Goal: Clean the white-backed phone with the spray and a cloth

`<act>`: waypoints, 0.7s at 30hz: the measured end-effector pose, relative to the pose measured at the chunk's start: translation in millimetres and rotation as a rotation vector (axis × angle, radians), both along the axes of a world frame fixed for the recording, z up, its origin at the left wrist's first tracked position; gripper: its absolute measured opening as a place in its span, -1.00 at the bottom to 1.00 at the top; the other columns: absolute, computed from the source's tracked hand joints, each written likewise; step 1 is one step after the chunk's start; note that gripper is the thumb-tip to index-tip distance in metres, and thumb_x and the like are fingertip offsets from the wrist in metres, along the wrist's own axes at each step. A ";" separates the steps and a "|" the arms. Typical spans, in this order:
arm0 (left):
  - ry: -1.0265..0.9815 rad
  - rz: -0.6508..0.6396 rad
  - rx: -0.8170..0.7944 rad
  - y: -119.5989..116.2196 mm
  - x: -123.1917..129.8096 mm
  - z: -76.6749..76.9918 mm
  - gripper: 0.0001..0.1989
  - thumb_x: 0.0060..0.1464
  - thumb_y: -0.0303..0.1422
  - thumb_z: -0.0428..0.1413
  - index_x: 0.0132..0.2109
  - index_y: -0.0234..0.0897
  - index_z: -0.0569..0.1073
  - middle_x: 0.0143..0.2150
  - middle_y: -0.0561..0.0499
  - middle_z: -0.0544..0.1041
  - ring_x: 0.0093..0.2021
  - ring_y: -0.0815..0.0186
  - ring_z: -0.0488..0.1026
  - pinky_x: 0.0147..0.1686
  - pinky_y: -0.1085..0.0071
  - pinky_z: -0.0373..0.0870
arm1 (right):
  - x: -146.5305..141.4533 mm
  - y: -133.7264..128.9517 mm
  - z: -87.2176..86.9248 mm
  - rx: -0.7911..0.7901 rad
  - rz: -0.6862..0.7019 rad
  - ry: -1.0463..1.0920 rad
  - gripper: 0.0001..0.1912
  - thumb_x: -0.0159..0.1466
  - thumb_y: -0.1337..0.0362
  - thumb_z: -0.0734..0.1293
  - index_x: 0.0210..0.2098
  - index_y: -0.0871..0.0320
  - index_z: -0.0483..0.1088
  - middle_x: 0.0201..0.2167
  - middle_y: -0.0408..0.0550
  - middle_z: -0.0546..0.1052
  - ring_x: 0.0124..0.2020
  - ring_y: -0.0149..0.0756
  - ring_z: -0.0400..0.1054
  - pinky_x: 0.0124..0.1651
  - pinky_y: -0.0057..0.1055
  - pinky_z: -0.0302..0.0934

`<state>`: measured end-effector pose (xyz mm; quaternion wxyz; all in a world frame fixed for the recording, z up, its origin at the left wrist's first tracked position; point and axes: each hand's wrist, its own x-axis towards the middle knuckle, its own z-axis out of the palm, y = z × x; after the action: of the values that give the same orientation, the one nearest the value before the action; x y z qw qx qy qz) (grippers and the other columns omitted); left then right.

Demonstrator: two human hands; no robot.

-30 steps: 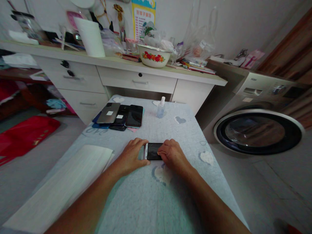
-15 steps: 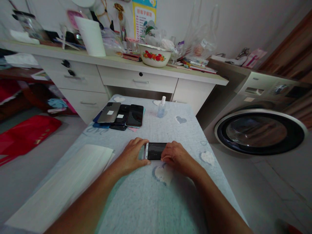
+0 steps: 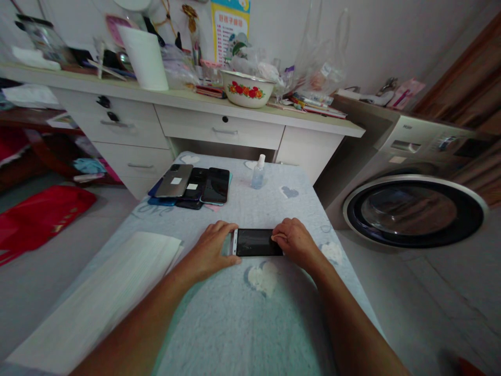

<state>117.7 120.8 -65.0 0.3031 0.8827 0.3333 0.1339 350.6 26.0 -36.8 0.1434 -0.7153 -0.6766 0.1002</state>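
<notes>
A phone with a dark screen and a white end point(image 3: 256, 243) lies flat, screen up, on the cloth-covered table point(image 3: 219, 313). My left hand point(image 3: 214, 245) grips its left end, thumb at the near edge and fingers at the far edge. Over the right part of the screen is my right hand point(image 3: 295, 241), fingers bunched together; a small pale bit shows at the fingertips, too small to name. Beyond them a clear spray bottle point(image 3: 258, 175) stands upright. Several phones point(image 3: 176, 181) are piled at the table's far left.
Folded whitish cloth or paper point(image 3: 105, 292) lies along the table's left side. Behind the table is a cabinet point(image 3: 219, 128) bearing a flowered bowl point(image 3: 248, 91) and a paper roll point(image 3: 144, 60). A washing machine point(image 3: 415, 141) stands at the right, a red bag point(image 3: 50, 214) on the left floor.
My right hand has moved right along the phone, uncovering more of the screen. My left hand keeps its hold on the left end.
</notes>
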 end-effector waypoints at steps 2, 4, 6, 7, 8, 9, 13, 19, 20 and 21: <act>-0.007 -0.004 0.006 -0.4 0.3 0.7 -0.40 -0.13 -0.27 0.22 0.11 -0.15 0.28 0.05 -0.05 0.33 0.10 0.07 0.25 0.10 0.13 0.24 | -2.2 0.8 -3.0 0.016 0.007 -0.008 -0.87 0.24 0.37 0.31 -0.35 0.15 0.52 -0.35 -0.04 0.47 -0.24 -0.29 0.26 -0.15 -0.39 0.07; -0.010 -0.004 0.006 -0.6 0.3 1.0 -0.40 -0.13 -0.27 0.22 0.10 -0.15 0.28 0.04 -0.05 0.33 0.09 0.07 0.25 0.09 0.13 0.25 | -4.6 1.7 -6.3 0.032 0.032 -0.006 -0.87 0.23 0.38 0.30 -0.36 0.15 0.52 -0.36 -0.05 0.47 -0.25 -0.29 0.26 -0.15 -0.40 0.07; -0.008 0.001 0.006 -0.6 0.1 0.4 -0.40 -0.14 -0.27 0.22 0.10 -0.16 0.27 0.04 -0.05 0.33 0.09 0.06 0.25 0.09 0.13 0.25 | -7.5 2.5 -9.4 0.052 0.067 -0.003 -0.87 0.22 0.38 0.31 -0.37 0.14 0.52 -0.37 -0.07 0.48 -0.26 -0.29 0.26 -0.16 -0.40 0.07; -0.008 0.002 0.008 -0.5 -0.1 -0.1 -0.39 -0.14 -0.27 0.22 0.10 -0.16 0.27 0.04 -0.05 0.33 0.09 0.06 0.25 0.09 0.12 0.26 | -9.1 2.8 -10.6 0.059 0.085 -0.004 -0.87 0.22 0.38 0.31 -0.38 0.14 0.52 -0.38 -0.07 0.48 -0.26 -0.29 0.26 -0.16 -0.40 0.07; -0.009 0.000 0.011 -0.3 -0.4 -0.8 -0.39 -0.14 -0.27 0.22 0.10 -0.15 0.27 0.05 -0.05 0.33 0.09 0.06 0.25 0.08 0.12 0.26 | -10.8 2.9 -11.3 0.064 0.103 -0.007 -0.88 0.21 0.39 0.32 -0.39 0.13 0.52 -0.38 -0.07 0.48 -0.27 -0.29 0.26 -0.16 -0.40 0.07; -0.013 -0.003 0.015 0.0 -0.5 -1.5 -0.39 -0.14 -0.27 0.22 0.10 -0.14 0.27 0.05 -0.04 0.33 0.09 0.06 0.26 0.08 0.12 0.26 | -12.7 2.9 -11.6 0.065 0.119 -0.010 -0.88 0.20 0.39 0.32 -0.39 0.13 0.52 -0.38 -0.08 0.48 -0.27 -0.29 0.26 -0.16 -0.40 0.07; -0.018 -0.010 0.015 0.6 -0.4 -2.8 -0.38 -0.14 -0.27 0.23 0.11 -0.15 0.27 0.05 -0.05 0.33 0.09 0.07 0.25 0.09 0.13 0.25 | -20.0 1.9 -9.7 0.072 0.193 -0.009 -0.86 0.20 0.42 0.32 -0.39 0.12 0.52 -0.37 -0.08 0.50 -0.29 -0.30 0.26 -0.17 -0.40 0.08; 0.001 0.001 0.005 -0.2 0.4 -0.7 -0.39 -0.14 -0.29 0.23 0.11 -0.18 0.28 0.04 -0.06 0.33 0.09 0.09 0.26 0.10 0.14 0.24 | -25.6 4.4 -14.4 0.096 0.272 0.014 -0.87 0.19 0.40 0.34 -0.39 0.11 0.54 -0.36 -0.07 0.51 -0.29 -0.29 0.28 -0.15 -0.38 0.10; 0.003 0.000 0.005 -0.1 0.4 -0.7 -0.39 -0.14 -0.29 0.23 0.11 -0.18 0.28 0.04 -0.06 0.33 0.08 0.09 0.26 0.10 0.14 0.24 | -25.7 5.6 -16.4 0.105 0.247 0.018 -0.88 0.18 0.40 0.35 -0.38 0.11 0.54 -0.36 -0.07 0.51 -0.29 -0.28 0.28 -0.15 -0.37 0.10; 0.002 0.000 0.006 0.1 0.3 -0.9 -0.39 -0.14 -0.29 0.23 0.11 -0.18 0.28 0.04 -0.05 0.33 0.08 0.09 0.26 0.09 0.15 0.24 | -25.6 6.7 -18.5 0.114 0.214 0.022 -0.89 0.18 0.39 0.35 -0.38 0.11 0.54 -0.36 -0.06 0.51 -0.29 -0.28 0.27 -0.16 -0.37 0.10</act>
<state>118.0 120.9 -66.0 0.3002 0.8837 0.3331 0.1341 325.0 32.7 -55.3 0.1796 -0.6285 -0.7521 0.0843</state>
